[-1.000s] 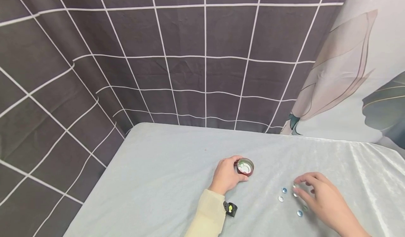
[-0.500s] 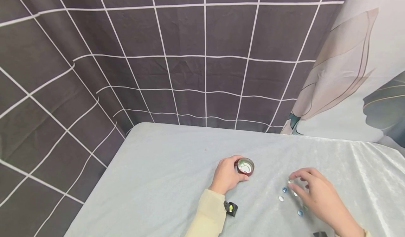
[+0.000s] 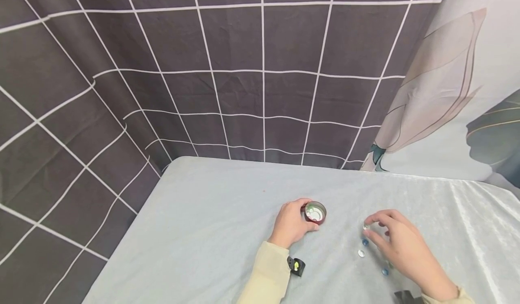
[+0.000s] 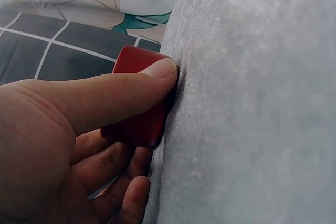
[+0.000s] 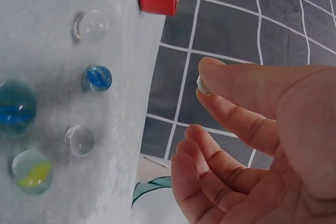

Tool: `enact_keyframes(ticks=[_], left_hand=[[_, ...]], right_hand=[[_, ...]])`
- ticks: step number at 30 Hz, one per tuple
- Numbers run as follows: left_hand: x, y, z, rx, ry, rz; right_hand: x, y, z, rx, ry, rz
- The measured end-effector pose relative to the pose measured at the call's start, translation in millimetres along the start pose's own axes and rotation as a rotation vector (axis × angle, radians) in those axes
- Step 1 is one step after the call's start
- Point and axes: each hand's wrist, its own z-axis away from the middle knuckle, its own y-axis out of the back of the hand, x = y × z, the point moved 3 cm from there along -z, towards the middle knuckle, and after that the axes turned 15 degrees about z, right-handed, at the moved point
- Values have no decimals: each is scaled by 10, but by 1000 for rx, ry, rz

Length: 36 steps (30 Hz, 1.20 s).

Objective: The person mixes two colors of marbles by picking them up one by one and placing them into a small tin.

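Observation:
My left hand (image 3: 293, 223) grips a small round red container (image 3: 324, 218) from its left side, thumb and fingers on the outer wall. Its top faces up and its floor looks white, with small clear and greenish shapes inside. In the left wrist view the thumb presses the red wall (image 4: 139, 61), which stands on the cloth. My right hand (image 3: 400, 243) pinches a clear glass marble (image 5: 205, 86) between thumb and index finger, held off the cloth. Its other fingers are loosely curled. Loose marbles lie near that hand: a blue one (image 5: 100, 78), a clear one (image 5: 93, 26) and a yellow-swirled one (image 5: 32, 172).
Another clear marble (image 5: 81, 141) and a larger blue one (image 5: 16, 108) lie on the pale cloth-covered table (image 3: 203, 214). Behind the table hangs a dark curtain (image 3: 231, 92) with white grid lines. A leaf-patterned curtain (image 3: 438, 105) hangs at the right.
My right hand has lifted the clear marble off the cloth and moved it left and away from me, past the loose marbles. The left hand and container have stayed put.

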Motion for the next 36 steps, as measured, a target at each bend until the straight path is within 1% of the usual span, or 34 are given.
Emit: enact_keyframes(ticks=[5,15,28,36], left_hand=[[-1,-3,-2,-2,1,0],[3,-3,-13,1,-8,-1],[-1,13,3,3,-15,-6],[8,9,1,5,-20,-3]], right_hand=[[-40,-16,-34,40,22,3],[-128,-34,-116,62,40,-21],[-275,-84,-200,36,37,-61],[-355,-91,-268,14,29,-64]])
